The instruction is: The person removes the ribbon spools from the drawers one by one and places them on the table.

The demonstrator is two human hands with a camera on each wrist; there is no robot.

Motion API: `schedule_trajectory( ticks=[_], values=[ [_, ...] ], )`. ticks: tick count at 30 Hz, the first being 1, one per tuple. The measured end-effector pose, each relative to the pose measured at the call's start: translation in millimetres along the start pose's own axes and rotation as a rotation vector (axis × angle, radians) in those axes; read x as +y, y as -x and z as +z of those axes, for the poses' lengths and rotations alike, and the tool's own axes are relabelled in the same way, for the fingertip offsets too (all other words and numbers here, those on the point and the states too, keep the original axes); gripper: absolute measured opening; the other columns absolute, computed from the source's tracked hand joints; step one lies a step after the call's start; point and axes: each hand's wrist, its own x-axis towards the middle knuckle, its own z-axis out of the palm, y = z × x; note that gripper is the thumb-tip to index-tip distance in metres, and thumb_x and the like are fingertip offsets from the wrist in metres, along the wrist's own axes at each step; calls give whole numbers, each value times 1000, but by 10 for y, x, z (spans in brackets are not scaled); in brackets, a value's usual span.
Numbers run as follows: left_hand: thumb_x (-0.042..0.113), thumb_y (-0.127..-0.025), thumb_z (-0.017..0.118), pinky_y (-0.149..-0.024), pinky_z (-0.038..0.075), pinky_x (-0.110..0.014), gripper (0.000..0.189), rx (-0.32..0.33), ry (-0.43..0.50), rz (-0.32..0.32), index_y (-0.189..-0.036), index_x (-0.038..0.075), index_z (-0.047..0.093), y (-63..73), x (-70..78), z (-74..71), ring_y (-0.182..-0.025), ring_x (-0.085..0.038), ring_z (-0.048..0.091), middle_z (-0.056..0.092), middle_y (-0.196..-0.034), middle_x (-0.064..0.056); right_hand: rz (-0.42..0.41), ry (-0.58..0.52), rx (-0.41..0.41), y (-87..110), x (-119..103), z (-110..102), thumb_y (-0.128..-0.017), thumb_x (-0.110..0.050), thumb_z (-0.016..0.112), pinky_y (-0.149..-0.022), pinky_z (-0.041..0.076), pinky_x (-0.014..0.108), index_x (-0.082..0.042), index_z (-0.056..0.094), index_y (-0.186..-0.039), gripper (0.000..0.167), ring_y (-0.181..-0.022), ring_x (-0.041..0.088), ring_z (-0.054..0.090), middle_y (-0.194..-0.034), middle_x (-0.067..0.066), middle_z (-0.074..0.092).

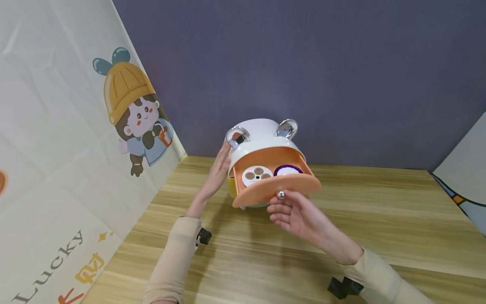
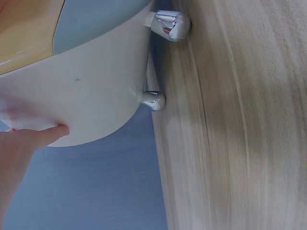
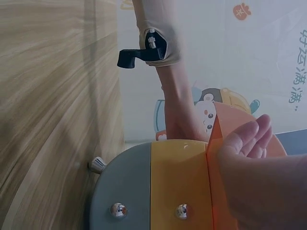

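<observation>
A rounded desktop storage box (image 1: 260, 131) with a white shell and two silver ears stands on the table. Its orange top drawer (image 1: 250, 196) is pulled out. Inside lie a white disc (image 1: 250, 172) with brown circles and a white round item with a purple rim (image 1: 287, 169). My left hand (image 1: 217, 171) rests against the box's left side, fingers extended; in the left wrist view its thumb touches the white shell (image 2: 96, 100). My right hand (image 1: 300, 217) is at the drawer front, thumb and index finger at the silver knob (image 1: 281, 194). That knob is hidden in the right wrist view.
Below the orange drawer are a yellow drawer (image 3: 180, 177) and a grey-blue drawer (image 3: 127, 175), each with a silver knob. Silver feet (image 2: 154, 100) hold the box on the wooden table (image 1: 243, 261). Behind stands a dark blue panel (image 1: 322, 76); a printed white sheet (image 1: 57, 105) hangs at left.
</observation>
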Motion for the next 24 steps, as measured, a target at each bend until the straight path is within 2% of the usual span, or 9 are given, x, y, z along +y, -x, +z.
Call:
schedule_trajectory(
  ticks=[3, 5, 8, 11, 13, 15, 18, 21, 24],
  values=[
    [15, -107, 29, -126, 3, -57, 54, -13, 8, -5, -159, 7, 16, 47, 147, -30, -157, -32, 1, 0, -169, -11, 16, 34, -28, 2, 5, -13, -110, -35, 26, -90, 57, 24, -9, 68, -109, 50, -94, 12, 71, -103, 1, 75],
    [17, -107, 29, -126, 3, -58, 54, -12, 10, -6, -159, 9, 16, 51, 146, -30, -157, -31, 0, 0, -169, -9, 47, 72, -62, 22, 9, -31, -110, -37, 23, -90, 57, 24, -9, 67, -112, 53, -95, 12, 70, -105, 0, 75],
    [20, -108, 29, -126, 3, -58, 54, -2, 9, -1, -160, 15, 16, 29, 32, -10, -157, -27, 0, 0, -170, -4, 91, 139, -155, 89, 12, -38, -110, -36, 18, -91, 56, 23, -10, 66, -116, 55, -98, 10, 69, -109, -1, 74],
    [23, -108, 29, -126, 4, -58, 53, 8, 6, 3, -160, 23, 18, -1, -103, 10, -157, -22, 2, 1, -169, 4, 102, 207, -261, 186, -17, 42, -111, -29, 15, -91, 55, 22, -10, 64, -119, 53, -99, 9, 68, -112, -1, 73],
    [26, -108, 30, -126, 5, -58, 52, 13, 9, 13, -160, 24, 19, -7, -130, 10, -157, -22, 3, 2, -169, 5, 78, 265, -328, 254, -96, 148, -111, -24, 15, -93, 55, 23, -6, 60, -123, 50, -102, 10, 67, -115, 0, 71],
    [31, -108, 30, -126, 5, -58, 52, 16, 15, 19, -159, 26, 20, -11, -142, 11, -157, -21, 3, 3, -169, 5, 26, 355, -360, 300, -226, 284, -111, -20, 17, -95, 55, 26, -2, 56, -126, 46, -104, 12, 66, -118, 3, 69],
    [36, -108, 30, -125, 4, -60, 53, 14, 22, 30, -160, 25, 20, -12, -142, 13, -157, -23, 3, 2, -169, 5, -103, 588, -345, 296, -483, 476, -110, -14, 24, -95, 56, 30, 4, 52, -128, 38, -105, 17, 67, -120, 9, 68],
    [36, -108, 29, -124, 4, -62, 54, 14, 27, 20, -160, 27, 19, -5, -141, 21, -157, -25, 2, 1, -169, 5, -222, 955, -195, 187, -723, 649, -108, -15, 38, -91, 58, 32, -2, 57, -125, 29, -103, 20, 68, -118, 11, 69],
    [32, -109, 29, -124, 4, -62, 53, 20, 37, 12, -160, 25, 18, 4, -155, 41, -157, -27, 2, 0, -170, 2, -304, 1331, -51, -26, -880, 749, -103, -18, 52, -87, 59, 31, -11, 62, -120, 21, -101, 19, 68, -114, 7, 71]
  ],
)
